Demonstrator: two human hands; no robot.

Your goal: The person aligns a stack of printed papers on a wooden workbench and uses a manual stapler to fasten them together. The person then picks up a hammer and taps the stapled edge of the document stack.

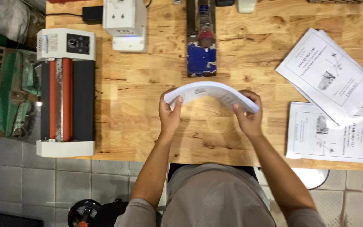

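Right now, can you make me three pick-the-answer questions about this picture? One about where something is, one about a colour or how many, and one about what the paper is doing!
1. Where is the machine with the red rollers?
A. At the left end of the table
B. At the right end of the table
C. On the floor

2. How many hands hold the stack of paper?
A. None
B. One
C. Two

3. What shape is the held stack in?
A. Flat on the table
B. Bent up in an arch
C. Rolled into a tube

Answers:
1. A, since the roller machine sits at the left end of the wooden table, while printed booklets lie at the right.
2. C, since the left hand grips one end of the stack of paper and the right hand grips the other.
3. B, since its middle bows upward between the hands.
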